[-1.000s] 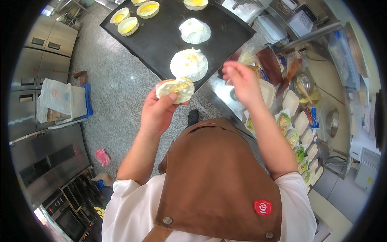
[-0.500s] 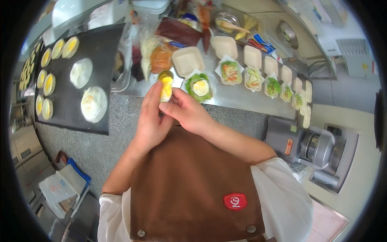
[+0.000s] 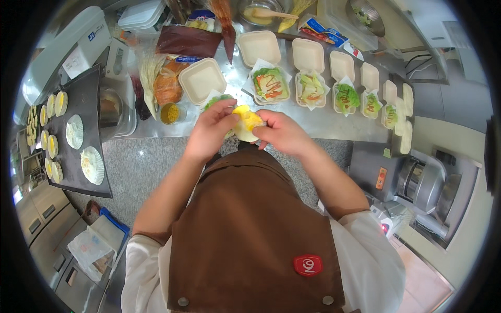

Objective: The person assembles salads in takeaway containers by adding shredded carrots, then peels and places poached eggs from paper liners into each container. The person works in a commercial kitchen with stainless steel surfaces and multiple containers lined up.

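Observation:
In front of my apron, both hands hold a round, pale piece with a bright yellow top (image 3: 246, 128), which looks like cooked egg. My left hand (image 3: 210, 134) pinches its left edge with thumb and fingers. My right hand (image 3: 284, 134) grips the opposite edge the same way. Just beyond my left hand, green lettuce on white paper (image 3: 215, 97) shows beneath an open box lid (image 3: 203, 81); the hands hide most of that box. Left of it stands a metal cup of yellow bits (image 3: 171, 113). A lettuce-filled box with sauce stripes (image 3: 270, 84) sits beyond my right hand.
More open boxes with lettuce (image 3: 312, 89) run rightward along the steel counter (image 3: 334, 128). On the left, a dark tray (image 3: 78, 99) carries yellow-centred rounds (image 3: 61, 103) and white paper-cupped rounds (image 3: 93, 165). Sauce bags (image 3: 168, 81) and a metal bowl (image 3: 260, 9) stand behind.
My view has shifted, so the dark tray sits farther left. My hands have spread apart, and the yellow-topped piece now lies flatter between them, away from the metal cup.

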A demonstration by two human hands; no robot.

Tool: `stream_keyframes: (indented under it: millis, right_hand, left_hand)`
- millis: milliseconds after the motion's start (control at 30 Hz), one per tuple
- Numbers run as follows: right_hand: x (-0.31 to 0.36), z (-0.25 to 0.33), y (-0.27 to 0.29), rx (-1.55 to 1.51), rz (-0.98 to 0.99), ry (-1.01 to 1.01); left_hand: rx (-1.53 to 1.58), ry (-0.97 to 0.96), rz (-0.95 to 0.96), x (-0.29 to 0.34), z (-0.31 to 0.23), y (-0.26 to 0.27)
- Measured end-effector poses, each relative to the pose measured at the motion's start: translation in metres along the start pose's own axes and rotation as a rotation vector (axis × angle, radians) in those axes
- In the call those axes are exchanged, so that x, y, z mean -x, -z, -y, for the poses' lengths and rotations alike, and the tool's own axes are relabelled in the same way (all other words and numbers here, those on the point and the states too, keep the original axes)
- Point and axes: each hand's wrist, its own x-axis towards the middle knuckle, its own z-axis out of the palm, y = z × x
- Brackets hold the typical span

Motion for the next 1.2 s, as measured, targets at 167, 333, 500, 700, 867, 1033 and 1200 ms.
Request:
stream_keyframes:
  millis: [167, 333, 500, 700, 867, 1033, 1200]
  right_hand:
    - [-0.025, -0.032, 0.075, -0.025, -0.207, -0.008]
    - [-0.07, -0.066, 0.129, 0.034, -0.407, -0.05]
    - [-0.109, -0.097, 0.158, 0.326, -0.525, 0.066]
    - [-0.124, -0.102, 0.164, 0.694, -0.632, 0.199]
    - [-0.122, -0.102, 0.155, 0.864, -0.617, 0.277]
    - [-0.124, -0.101, 0.141, 0.942, -0.568, 0.328]
    - [-0.13, -0.107, 0.137, 0.98, -0.599, 0.36]
  left_hand:
    - [-0.088, 0.109, -0.06, -0.062, 0.022, -0.045]
    - [-0.16, 0.15, -0.212, -0.128, 0.068, -0.065]
    - [-0.486, 0.114, -0.316, -0.17, 0.091, -0.073]
    - [-0.719, 0.079, -0.362, -0.192, 0.106, -0.07]
    - [-0.943, -0.143, -0.378, -0.181, 0.102, -0.075]
    - [-1.17, -0.253, -0.226, -0.179, 0.105, -0.072]
    - [-1.141, -0.217, -0.303, -0.162, 0.09, -0.075]
